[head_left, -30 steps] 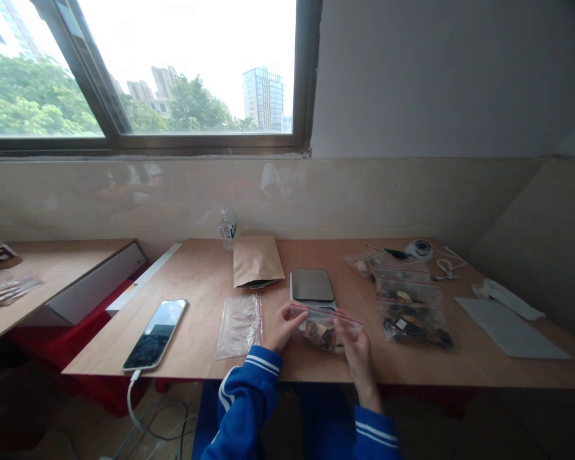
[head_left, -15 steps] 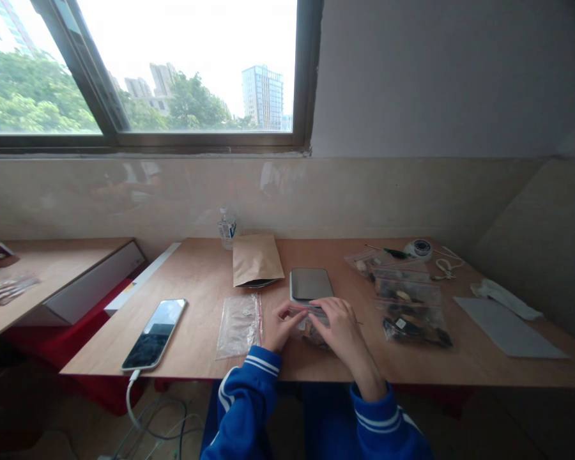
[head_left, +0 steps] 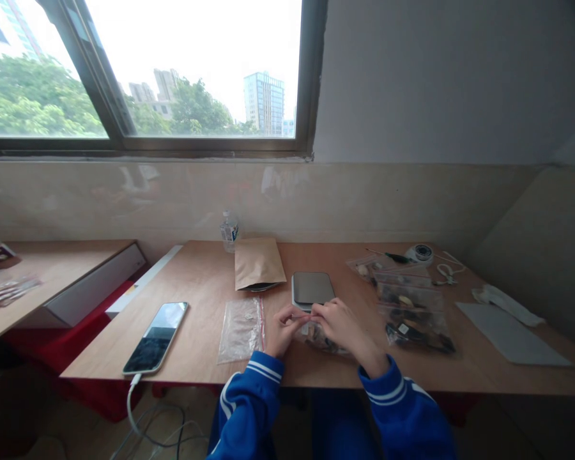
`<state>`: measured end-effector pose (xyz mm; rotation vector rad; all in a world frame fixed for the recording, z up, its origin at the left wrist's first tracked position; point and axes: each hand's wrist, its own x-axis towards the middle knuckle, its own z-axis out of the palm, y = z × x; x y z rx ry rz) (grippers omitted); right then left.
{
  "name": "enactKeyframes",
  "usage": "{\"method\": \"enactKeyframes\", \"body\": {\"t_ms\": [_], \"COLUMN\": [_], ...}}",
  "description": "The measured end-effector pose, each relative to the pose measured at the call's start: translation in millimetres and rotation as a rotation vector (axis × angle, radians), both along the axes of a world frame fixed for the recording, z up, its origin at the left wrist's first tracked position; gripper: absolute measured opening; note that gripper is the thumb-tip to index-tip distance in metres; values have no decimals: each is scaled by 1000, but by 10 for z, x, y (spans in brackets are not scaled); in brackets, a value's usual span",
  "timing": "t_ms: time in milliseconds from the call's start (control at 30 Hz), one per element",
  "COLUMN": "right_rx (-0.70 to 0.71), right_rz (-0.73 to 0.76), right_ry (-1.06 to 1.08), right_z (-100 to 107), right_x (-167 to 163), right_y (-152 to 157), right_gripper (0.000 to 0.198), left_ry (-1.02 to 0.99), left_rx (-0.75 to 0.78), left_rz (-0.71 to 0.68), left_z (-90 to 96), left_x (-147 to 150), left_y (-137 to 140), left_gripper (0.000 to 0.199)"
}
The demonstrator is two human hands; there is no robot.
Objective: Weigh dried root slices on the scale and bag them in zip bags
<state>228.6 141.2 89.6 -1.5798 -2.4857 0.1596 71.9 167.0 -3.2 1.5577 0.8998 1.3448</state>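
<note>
Both hands meet at the top edge of a clear zip bag (head_left: 319,337) with small dark and brown pieces inside, at the table's front. My left hand (head_left: 283,329) pinches the bag's edge between thumb and fingers. Right beside it, my right hand (head_left: 336,324) is closed on the same edge, and the fingertips of the two hands nearly touch. Just beyond them lies a flat scale (head_left: 312,289) with a grey metal top. To the left of my left hand, a flat clear zip bag (head_left: 239,331) with a red seal strip rests on the wood.
A brown paper pouch (head_left: 259,263) and a plastic bottle (head_left: 229,231) stand behind. At left lies a phone (head_left: 156,338) on a charging cable. Filled zip bags (head_left: 414,319), a screwdriver (head_left: 397,257), a tape roll (head_left: 421,253) and a white sheet (head_left: 512,333) occupy the right.
My hands have drawn together along the bag's top edge, and the right fingers have curled in from a more spread pose. The camera view has shifted slightly.
</note>
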Motion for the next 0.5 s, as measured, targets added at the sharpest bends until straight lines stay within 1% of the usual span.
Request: {"method": "enactKeyframes", "body": {"t_ms": [133, 233, 400, 500], "right_rx": [46, 59, 60, 98], "right_rz": [-4, -39, -63, -53], "right_ry": [-48, -20, 26, 12], "right_z": [-79, -121, -135, -139], "right_x": [-38, -5, 110, 123], "right_y": [9, 13, 1, -19], "right_gripper": [23, 24, 25, 24], "left_ry": [13, -10, -35, -33], "left_rx": [-4, -36, -61, -59], "left_rz": [-1, -2, 18, 1], "left_z": [27, 20, 6, 31], "left_x": [4, 1, -2, 3], "left_y": [-10, -3, -1, -18], "left_gripper": [26, 26, 24, 24]}}
